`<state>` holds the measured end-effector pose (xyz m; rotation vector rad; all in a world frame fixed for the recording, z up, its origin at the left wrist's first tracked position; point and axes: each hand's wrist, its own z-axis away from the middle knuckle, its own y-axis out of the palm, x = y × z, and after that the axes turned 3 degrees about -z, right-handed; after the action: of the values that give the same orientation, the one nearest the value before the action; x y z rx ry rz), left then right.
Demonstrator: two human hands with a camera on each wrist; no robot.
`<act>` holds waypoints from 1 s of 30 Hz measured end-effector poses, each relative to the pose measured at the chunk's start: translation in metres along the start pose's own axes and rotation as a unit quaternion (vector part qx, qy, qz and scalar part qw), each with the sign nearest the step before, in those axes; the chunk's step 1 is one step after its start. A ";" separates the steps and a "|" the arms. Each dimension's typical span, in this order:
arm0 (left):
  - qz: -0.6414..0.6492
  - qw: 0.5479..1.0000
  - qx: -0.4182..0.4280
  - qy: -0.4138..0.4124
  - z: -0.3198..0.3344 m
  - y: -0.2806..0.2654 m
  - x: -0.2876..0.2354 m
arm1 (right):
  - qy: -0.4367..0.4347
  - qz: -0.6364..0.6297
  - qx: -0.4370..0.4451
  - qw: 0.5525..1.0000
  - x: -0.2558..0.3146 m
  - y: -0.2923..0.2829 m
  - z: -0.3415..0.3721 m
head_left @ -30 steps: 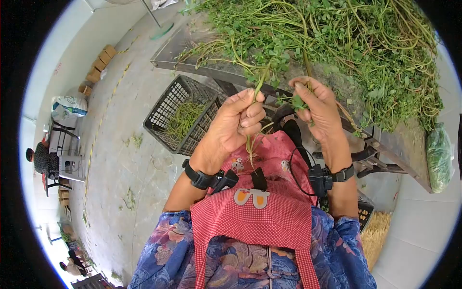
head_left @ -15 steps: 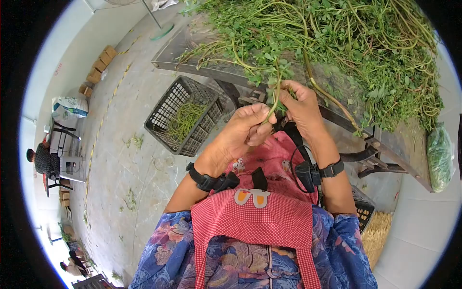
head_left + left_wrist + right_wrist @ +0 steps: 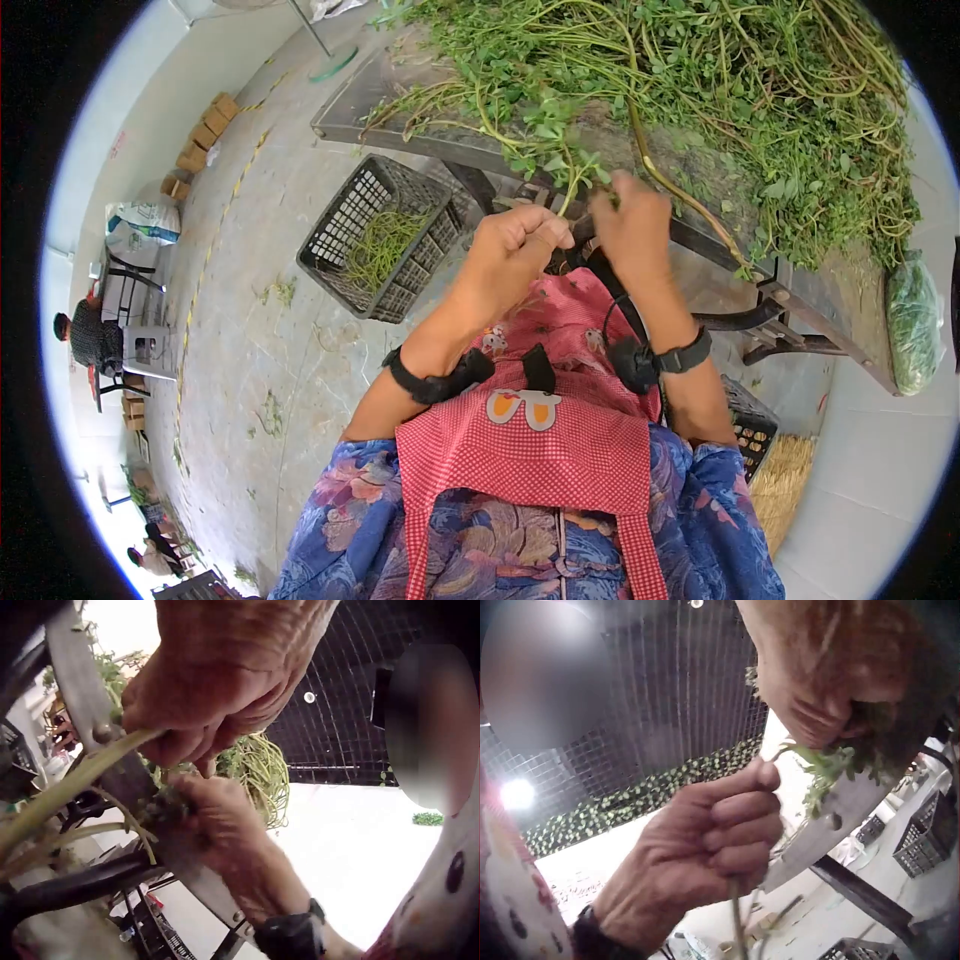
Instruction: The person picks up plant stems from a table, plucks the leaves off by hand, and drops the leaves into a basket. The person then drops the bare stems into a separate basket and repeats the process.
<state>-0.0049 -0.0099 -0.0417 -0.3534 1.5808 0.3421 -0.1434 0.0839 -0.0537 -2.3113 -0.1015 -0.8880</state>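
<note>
In the head view my left hand [image 3: 515, 250] grips a green leafy stem [image 3: 572, 192], its fingers curled round it. The thick bare end of the stem [image 3: 82, 776] sticks out below the fist in the left wrist view. My right hand [image 3: 635, 230], a little blurred, is close beside it at the table's front edge. Leafy green sprigs [image 3: 832, 769] show at its curled fingers in the right wrist view. Beyond both hands, a big heap of leafy green stems [image 3: 700, 90] covers much of the dark table [image 3: 365, 110].
A black plastic crate [image 3: 400, 285] with green stems in it stands on the floor to the left. One long thick stem [image 3: 690, 205] hangs over the table edge. A bagged green bundle [image 3: 912, 330] is at the table's right end; another crate [image 3: 752, 430] sits low right.
Both hands have come down toward my lap and closer together. The left hand's stem has shifted with it, its leafy top now beside the right hand, which has moved left.
</note>
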 end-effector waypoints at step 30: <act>-0.154 0.979 -0.083 0.101 -0.007 -0.002 0.016 | -0.013 -0.105 0.140 0.984 0.015 -0.019 0.001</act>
<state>-0.0113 -0.0149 -0.0570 -0.7729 1.6679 0.2035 -0.1371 0.0975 -0.0343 -2.0734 -0.4598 -0.8847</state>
